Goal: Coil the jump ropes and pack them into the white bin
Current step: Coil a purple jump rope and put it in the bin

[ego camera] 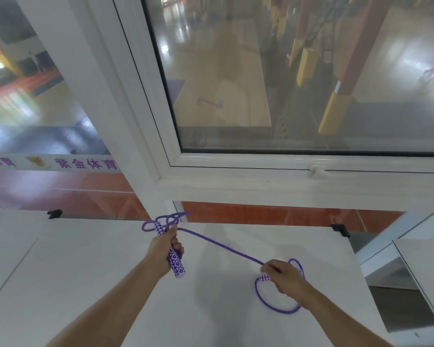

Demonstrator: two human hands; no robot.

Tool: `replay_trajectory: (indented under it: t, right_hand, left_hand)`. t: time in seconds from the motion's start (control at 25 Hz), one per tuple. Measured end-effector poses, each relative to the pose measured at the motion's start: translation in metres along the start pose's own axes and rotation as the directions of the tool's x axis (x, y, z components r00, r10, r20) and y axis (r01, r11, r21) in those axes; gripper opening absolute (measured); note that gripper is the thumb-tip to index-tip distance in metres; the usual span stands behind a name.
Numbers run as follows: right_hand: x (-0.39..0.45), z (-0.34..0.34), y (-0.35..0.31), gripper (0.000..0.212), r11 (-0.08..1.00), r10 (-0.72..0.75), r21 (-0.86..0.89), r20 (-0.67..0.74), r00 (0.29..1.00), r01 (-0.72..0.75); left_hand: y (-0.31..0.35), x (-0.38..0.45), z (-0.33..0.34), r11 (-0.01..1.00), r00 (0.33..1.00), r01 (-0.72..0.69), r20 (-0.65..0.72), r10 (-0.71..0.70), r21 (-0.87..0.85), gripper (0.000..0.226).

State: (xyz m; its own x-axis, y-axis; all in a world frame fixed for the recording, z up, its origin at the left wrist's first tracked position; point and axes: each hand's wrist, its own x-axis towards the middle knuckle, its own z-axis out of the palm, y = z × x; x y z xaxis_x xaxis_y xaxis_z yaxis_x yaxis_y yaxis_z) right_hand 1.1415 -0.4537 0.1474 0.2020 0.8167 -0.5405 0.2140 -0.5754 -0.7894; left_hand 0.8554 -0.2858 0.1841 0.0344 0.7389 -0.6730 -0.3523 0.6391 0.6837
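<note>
While both hands grip the purple rope (221, 245), a window frame (236, 169) stands beyond.

A white table (236, 321) is stretching out under my view, with two black clips (54, 213) sitting at its far edge, one left and one right. Beyond it a white window frame (236, 189) is rising, its small white latch (317, 170) lying on the lower rail. Through the glass (273, 71) I am seeing a shiny floor and orange posts with yellow padding (333, 113). A strip of purple lettering (85, 164) is running across the left pane.
</note>
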Motion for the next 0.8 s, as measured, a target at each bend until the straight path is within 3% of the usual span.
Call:
replay_trajectory:
  t: [0.08, 0.16, 0.24, 0.32, 0.48, 0.6, 0.8]
  right_hand:
    - [0.004, 0.001, 0.013, 0.024, 0.998, 0.056, -0.028, -0.026, 0.998, -0.057]
    - [0.007, 0.016, 0.014, 0.024, 0.995, 0.077, 0.064, -0.039, 0.996, -0.075]
    - [0.013, 0.034, 0.004, 0.024, 0.973, 0.082, 0.220, -0.057, 0.995, -0.067]
    - [0.015, 0.047, -0.014, 0.025, 0.966, 0.058, 0.254, -0.063, 0.996, -0.040]
    - [0.017, 0.060, -0.041, 0.024, 0.994, -0.019, 0.110, -0.056, 0.998, 0.025]
    - [0.020, 0.064, -0.051, 0.024, 0.979, -0.132, -0.161, -0.029, 0.991, 0.126]
    - [0.018, 0.061, -0.059, 0.025, 0.909, -0.211, -0.353, 0.063, 0.976, 0.219]
  left_hand:
    - [-0.009, 0.001, -0.003, 0.996, 0.999, 0.050, -0.012, -0.051, -0.070, 0.025]
    - [-0.027, -0.004, 0.002, 0.992, 0.994, 0.111, 0.024, -0.110, -0.054, 0.028]
    - [-0.047, -0.013, 0.012, 0.986, 0.985, 0.151, 0.081, -0.156, 0.064, 0.029]
    - [-0.066, -0.022, 0.024, 0.970, 0.974, 0.152, 0.139, -0.180, 0.187, 0.026]
    - [-0.087, -0.038, 0.044, 0.933, 0.960, 0.045, 0.242, -0.139, 0.356, 0.022]
    - [-0.096, -0.037, 0.051, 0.909, 0.948, -0.040, 0.304, -0.097, 0.415, 0.021]
    - [-0.096, -0.025, 0.055, 0.879, 0.962, -0.050, 0.258, -0.085, 0.475, 0.024]
